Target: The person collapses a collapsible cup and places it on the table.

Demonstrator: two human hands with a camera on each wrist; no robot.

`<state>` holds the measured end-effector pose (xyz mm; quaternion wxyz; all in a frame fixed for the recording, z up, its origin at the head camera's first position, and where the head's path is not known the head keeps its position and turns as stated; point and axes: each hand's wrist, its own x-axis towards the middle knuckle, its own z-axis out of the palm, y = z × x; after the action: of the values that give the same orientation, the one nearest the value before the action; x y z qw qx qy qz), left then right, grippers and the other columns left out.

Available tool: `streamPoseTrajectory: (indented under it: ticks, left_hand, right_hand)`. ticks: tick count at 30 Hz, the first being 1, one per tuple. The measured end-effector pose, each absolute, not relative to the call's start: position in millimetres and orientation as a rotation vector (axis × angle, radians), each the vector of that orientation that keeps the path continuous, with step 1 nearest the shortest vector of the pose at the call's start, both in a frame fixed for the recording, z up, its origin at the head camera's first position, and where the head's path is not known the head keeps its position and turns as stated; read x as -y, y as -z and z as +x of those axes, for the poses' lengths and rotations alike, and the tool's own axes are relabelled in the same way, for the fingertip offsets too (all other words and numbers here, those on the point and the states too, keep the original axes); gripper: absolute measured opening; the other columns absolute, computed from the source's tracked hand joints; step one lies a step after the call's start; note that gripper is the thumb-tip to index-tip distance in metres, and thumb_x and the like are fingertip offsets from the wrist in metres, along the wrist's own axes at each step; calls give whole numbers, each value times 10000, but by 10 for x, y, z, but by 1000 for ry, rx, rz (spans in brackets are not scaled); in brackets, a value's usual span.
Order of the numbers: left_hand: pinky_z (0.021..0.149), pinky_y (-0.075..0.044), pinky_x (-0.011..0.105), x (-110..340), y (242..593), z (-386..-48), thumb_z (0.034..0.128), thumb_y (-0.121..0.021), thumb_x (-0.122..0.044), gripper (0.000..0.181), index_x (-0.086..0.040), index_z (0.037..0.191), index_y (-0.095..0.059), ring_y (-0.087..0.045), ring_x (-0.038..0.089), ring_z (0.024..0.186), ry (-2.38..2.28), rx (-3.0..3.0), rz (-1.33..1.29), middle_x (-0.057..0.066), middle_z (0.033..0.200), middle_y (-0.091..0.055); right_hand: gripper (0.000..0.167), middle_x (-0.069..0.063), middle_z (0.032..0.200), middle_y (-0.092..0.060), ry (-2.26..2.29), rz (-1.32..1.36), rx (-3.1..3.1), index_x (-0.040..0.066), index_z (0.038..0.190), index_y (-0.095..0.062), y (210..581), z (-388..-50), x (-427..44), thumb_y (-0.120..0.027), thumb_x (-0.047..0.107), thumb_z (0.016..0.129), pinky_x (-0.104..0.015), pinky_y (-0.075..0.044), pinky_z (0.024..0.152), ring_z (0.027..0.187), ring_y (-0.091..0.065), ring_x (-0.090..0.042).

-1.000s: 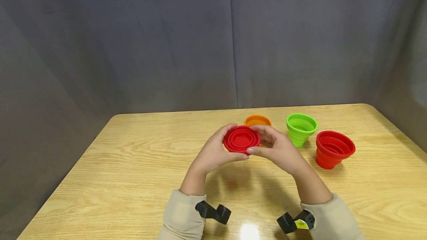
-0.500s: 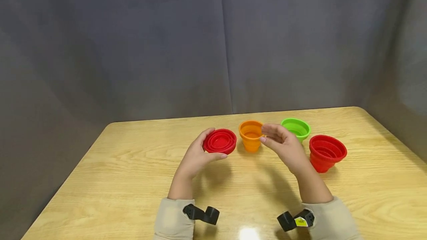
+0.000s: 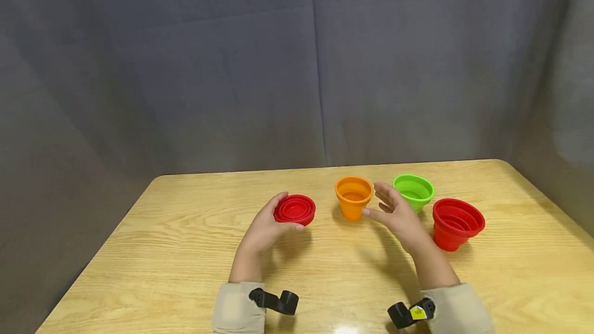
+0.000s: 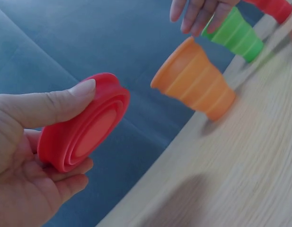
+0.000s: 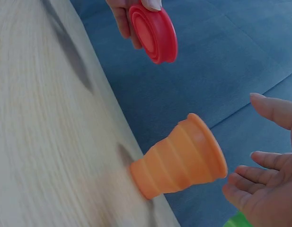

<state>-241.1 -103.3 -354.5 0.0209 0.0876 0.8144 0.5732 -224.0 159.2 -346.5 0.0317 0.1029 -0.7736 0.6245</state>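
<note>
My left hand (image 3: 265,228) grips a flattened red collapsible cup (image 3: 295,209) between thumb and fingers, raised above the table. In the left wrist view the thumb lies over the rim of the red cup (image 4: 89,127) and the fingers are beneath it. An orange cup (image 3: 354,202) stands expanded on the table. Just right of it is my right hand (image 3: 402,220), fingers spread and holding nothing; the right wrist view shows a gap between this hand (image 5: 271,189) and the orange cup (image 5: 181,158).
Behind my right hand stands a green cup (image 3: 414,189), expanded. Farther right, an expanded red cup (image 3: 457,223) stands on the wooden table (image 3: 176,251). A grey curtain (image 3: 241,76) hangs behind the table and along its sides.
My right hand has let go of the flattened red cup and moved right, beside the orange cup. My left hand has carried the flattened cup to the left.
</note>
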Motion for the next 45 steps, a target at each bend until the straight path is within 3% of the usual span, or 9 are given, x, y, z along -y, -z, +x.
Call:
streamPoseTrajectory:
  ticks: [15, 28, 38, 45]
  left_hand:
    - [889, -348, 442, 1169, 3797, -2457, 643, -756, -180, 825, 12, 1306, -305, -384, 332, 1119, -1440, -2629, 331, 172, 1273, -380]
    - [884, -349, 451, 1252, 3879, -2569, 639, -754, -135, 815, 23, 1302, -307, -382, 344, 1115, -1362, -2632, 287, 185, 1259, -386]
    - [884, -351, 443, 1181, 3915, -2641, 618, -743, -52, 829, 42, 1304, -289, -364, 345, 1123, -1390, -2557, 255, 193, 1257, -382]
    - [897, -338, 443, 1154, 3866, -2680, 675, -716, -97, 767, 18, 1309, -299, -356, 339, 1141, -1351, -2582, 190, 195, 1277, -370]
  right_hand:
    - [765, -283, 1343, -183, -1868, 330, 2472, -99, 1312, -148, 3660, -2450, -1504, -643, 67, 753, -450, -167, 993, 1240, -165, -369]
    - [851, -239, 1327, -258, -1749, 175, 2598, -29, 1345, -136, 3658, -2642, -1411, -687, 164, 726, -417, -272, 955, 1180, -302, -354]
    - [808, -250, 1314, -266, -1760, 70, 2557, -74, 1321, -168, 3634, -2698, -1456, -678, 139, 733, -405, -255, 967, 1172, -309, -338]
    - [762, -249, 1286, -303, -1837, 47, 2483, -93, 1296, -222, 3613, -2672, -1466, -680, 129, 728, -406, -305, 934, 1131, -355, -337]
